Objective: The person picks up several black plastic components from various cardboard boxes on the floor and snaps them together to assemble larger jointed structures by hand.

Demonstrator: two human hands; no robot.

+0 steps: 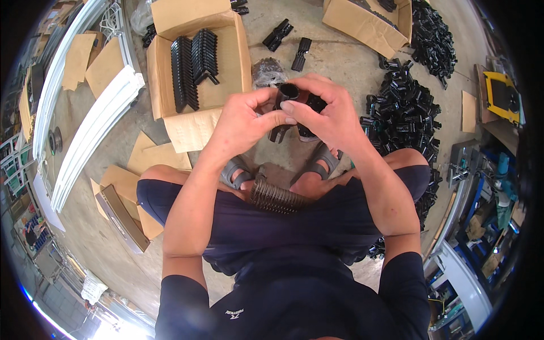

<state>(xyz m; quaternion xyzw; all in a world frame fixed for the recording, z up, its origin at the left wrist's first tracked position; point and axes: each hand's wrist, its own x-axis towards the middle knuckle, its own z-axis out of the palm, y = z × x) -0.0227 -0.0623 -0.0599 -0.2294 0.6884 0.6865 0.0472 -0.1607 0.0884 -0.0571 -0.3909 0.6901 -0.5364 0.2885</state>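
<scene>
Both of my hands are raised in front of me around one black tubular fitting [288, 92], its round open end turned up towards me. My left hand [241, 122] grips its left side, thumb across the front. From the right, my right hand [334, 116] closes on the same fitting, its thumb pressed near the rim and close to the other thumb. The fitting's lower part shows below the thumbs; the fingers behind it are partly hidden. Another dark piece [313, 105] shows beside my right palm, and I cannot tell whether it is joined to the fitting.
An open cardboard box [226, 90] with rows of black parts stands at the left. Large heaps of black fittings [402, 107] lie at the right, near another cardboard box [368, 28]. Two loose fittings [301, 54] lie ahead. Between my legs sits a bundle of metal pins [277, 197].
</scene>
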